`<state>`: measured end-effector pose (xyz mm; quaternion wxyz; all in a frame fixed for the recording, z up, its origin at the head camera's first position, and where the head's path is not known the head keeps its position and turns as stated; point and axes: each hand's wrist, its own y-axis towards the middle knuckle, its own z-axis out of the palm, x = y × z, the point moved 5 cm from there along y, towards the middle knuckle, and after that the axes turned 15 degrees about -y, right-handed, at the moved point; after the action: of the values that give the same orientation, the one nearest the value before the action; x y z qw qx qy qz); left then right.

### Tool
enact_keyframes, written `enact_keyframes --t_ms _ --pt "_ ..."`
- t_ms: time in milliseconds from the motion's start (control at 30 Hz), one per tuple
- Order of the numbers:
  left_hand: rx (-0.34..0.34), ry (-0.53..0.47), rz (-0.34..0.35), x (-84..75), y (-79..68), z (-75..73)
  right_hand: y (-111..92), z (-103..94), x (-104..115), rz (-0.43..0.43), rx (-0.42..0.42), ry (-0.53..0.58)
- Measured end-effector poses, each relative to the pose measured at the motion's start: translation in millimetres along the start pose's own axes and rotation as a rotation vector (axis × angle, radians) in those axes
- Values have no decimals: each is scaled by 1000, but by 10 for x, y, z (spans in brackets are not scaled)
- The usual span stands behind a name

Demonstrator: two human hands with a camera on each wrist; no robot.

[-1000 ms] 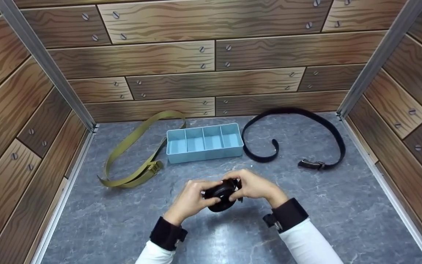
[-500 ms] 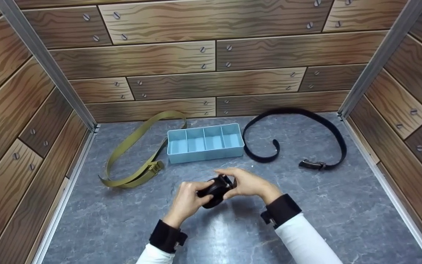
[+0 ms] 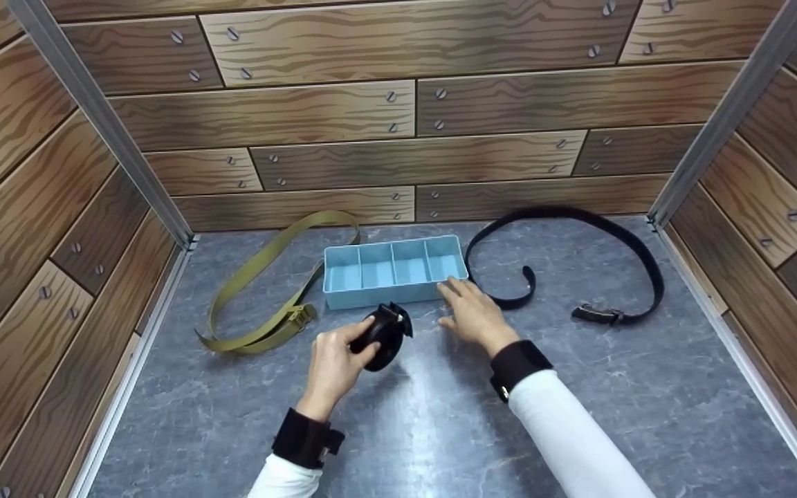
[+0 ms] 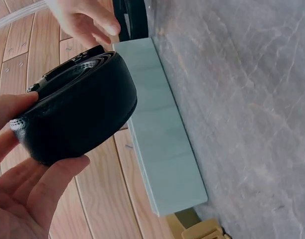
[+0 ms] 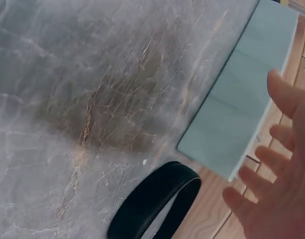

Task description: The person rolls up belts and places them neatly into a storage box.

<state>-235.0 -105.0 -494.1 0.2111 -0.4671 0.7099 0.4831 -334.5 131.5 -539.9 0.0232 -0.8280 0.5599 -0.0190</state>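
On the far left of my head view, an olive webbing belt (image 3: 253, 266) is lying in a loose loop on the grey marbled bench (image 3: 184, 415), its buckle facing the blue four-compartment tray (image 3: 371, 297) and its strap passing behind the tray's left end. Next I am seeing the left hand (image 3: 333, 366) pinching a coiled black belt (image 3: 383, 339) between thumb and fingers; the coil is tilting in the air just in front of the tray, above the bench. The tray is standing upright near the back wall (image 3: 398, 114), which is showing a plank pattern. At its right front corner, the right hand (image 3: 471, 308) is reaching forward with spread fingers, gripping nothing; I am failing to tell whether the fingertips are touching the rim. Farthest right, a second black belt (image 3: 654, 277) is lying in a wide curve, its plain end curling near the tray.
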Motion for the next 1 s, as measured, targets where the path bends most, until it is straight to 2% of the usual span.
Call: enact_keyframes --t_ms 233,500,667,833,1000 --pt "-41 39 -12 18 20 -35 97 76 -49 38 55 -43" --pt "-100 96 -18 64 91 -95 4 129 -60 57 2 -23" --pt "-127 124 -59 108 231 -177 -153 145 -39 88 6 -39" --pt "-187 178 -115 178 417 -275 -296 142 34 82 -3 -18" --pt "-212 208 -183 317 638 -256 -364 124 75 83 -6 -18"
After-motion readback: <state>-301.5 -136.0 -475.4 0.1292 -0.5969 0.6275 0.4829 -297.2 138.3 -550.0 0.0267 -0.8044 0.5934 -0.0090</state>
